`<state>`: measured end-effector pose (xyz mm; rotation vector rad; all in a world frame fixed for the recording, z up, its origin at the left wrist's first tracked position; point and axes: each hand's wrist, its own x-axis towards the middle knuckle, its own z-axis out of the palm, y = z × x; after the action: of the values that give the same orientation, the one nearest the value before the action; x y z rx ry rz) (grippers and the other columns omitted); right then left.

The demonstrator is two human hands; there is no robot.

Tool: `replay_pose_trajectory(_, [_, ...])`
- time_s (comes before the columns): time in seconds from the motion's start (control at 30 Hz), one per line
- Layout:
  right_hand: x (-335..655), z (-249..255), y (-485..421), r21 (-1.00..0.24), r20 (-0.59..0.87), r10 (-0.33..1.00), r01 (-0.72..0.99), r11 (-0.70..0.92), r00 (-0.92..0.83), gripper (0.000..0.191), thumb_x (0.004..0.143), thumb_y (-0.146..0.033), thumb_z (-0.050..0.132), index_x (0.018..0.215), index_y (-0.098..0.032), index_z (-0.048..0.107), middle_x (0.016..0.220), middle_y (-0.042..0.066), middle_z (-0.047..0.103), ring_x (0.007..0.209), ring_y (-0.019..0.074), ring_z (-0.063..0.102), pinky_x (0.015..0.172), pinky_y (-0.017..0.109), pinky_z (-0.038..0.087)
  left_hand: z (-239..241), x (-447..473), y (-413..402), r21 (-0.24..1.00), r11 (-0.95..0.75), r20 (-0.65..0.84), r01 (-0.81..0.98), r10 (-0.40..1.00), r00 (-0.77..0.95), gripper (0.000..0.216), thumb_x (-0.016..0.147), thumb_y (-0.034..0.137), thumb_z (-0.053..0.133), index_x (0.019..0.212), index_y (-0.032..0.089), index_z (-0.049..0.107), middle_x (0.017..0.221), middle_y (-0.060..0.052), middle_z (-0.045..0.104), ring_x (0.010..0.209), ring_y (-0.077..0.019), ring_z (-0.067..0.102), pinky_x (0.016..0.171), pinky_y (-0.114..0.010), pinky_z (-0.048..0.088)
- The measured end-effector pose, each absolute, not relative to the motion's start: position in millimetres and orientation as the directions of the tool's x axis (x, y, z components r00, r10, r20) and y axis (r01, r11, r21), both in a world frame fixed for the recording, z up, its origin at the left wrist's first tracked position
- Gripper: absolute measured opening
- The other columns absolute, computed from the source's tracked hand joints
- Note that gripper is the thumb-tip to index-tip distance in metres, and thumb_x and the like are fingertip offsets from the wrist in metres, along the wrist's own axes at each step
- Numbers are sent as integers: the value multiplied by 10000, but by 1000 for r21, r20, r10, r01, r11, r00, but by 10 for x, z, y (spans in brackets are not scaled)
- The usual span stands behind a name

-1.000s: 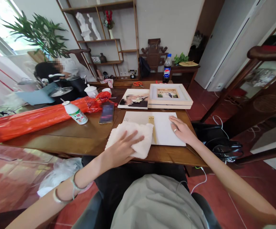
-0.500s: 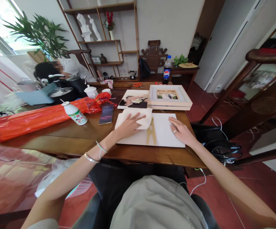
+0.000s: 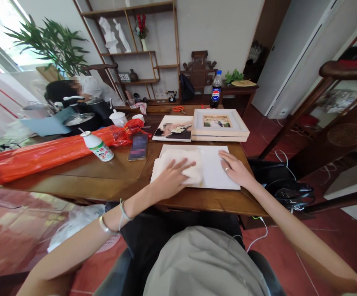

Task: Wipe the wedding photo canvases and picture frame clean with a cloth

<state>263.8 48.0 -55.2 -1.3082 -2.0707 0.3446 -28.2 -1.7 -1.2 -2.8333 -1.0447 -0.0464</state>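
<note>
Your left hand (image 3: 172, 179) lies open, fingers spread flat on a white cloth (image 3: 178, 155). The cloth covers the left part of a white board (image 3: 212, 164) at the near edge of the wooden desk (image 3: 104, 172). Your right hand (image 3: 235, 168), open and palm down, presses the board's right side. A framed picture (image 3: 218, 123) sits just beyond the board.

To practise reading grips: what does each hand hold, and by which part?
Neither grips anything. The left hand presses the white cloth mid-surface, palm flat; the right hand lies flat on the white board, right side.
</note>
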Motion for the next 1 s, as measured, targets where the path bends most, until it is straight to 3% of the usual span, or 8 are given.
replay_pose_trajectory(0.2, [2646, -548, 479, -541, 393, 872, 694, 475, -291, 442, 916, -307, 418, 1313, -175, 561, 1415, 111, 519, 1357, 274, 426, 1157, 508, 312, -12, -105, 592, -78, -701, 88, 709, 703, 705, 307, 979, 270, 433, 1200, 197, 634, 1533, -51, 329, 1419, -297, 278, 1095, -549, 322])
replay_pose_trajectory(0.4, [2640, -539, 474, -546, 390, 874, 693, 472, -288, 440, 915, -312, 426, 1311, -180, 565, 1416, 106, 520, 1357, 277, 426, 1158, 504, 312, -11, -38, 300, -170, -725, 55, 668, 669, 741, 229, 935, 259, 521, 1043, 180, 707, 1555, -60, 276, 1436, -336, 213, 1110, -579, 270])
replay_pose_trajectory(0.67, [2633, -539, 473, -535, 381, 879, 708, 461, -285, 453, 913, -299, 403, 1314, -153, 555, 1424, 125, 507, 1359, 272, 424, 1155, 501, 314, 1, -55, -377, -91, -726, 48, 682, 681, 731, 192, 909, 269, 560, 977, 207, 729, 1551, -63, 282, 1422, -351, 247, 1091, -581, 317])
replay_pose_trajectory(0.83, [2635, -542, 476, -544, 382, 879, 699, 464, -286, 453, 915, -312, 408, 1307, -144, 564, 1413, 132, 518, 1357, 272, 426, 1157, 490, 315, 30, -64, 86, -32, -698, 55, 715, 713, 699, 239, 944, 240, 489, 1066, 195, 690, 1542, -49, 306, 1425, -307, 261, 1104, -547, 318])
replay_pose_trajectory(1.0, [2644, -541, 473, -550, 390, 874, 687, 475, -291, 444, 913, -319, 428, 1311, -178, 563, 1413, 109, 523, 1357, 273, 426, 1159, 503, 311, -10, 47, 568, -32, -671, 99, 741, 736, 670, 318, 985, 324, 416, 1100, 162, 664, 1531, -71, 331, 1420, -316, 271, 1090, -558, 329])
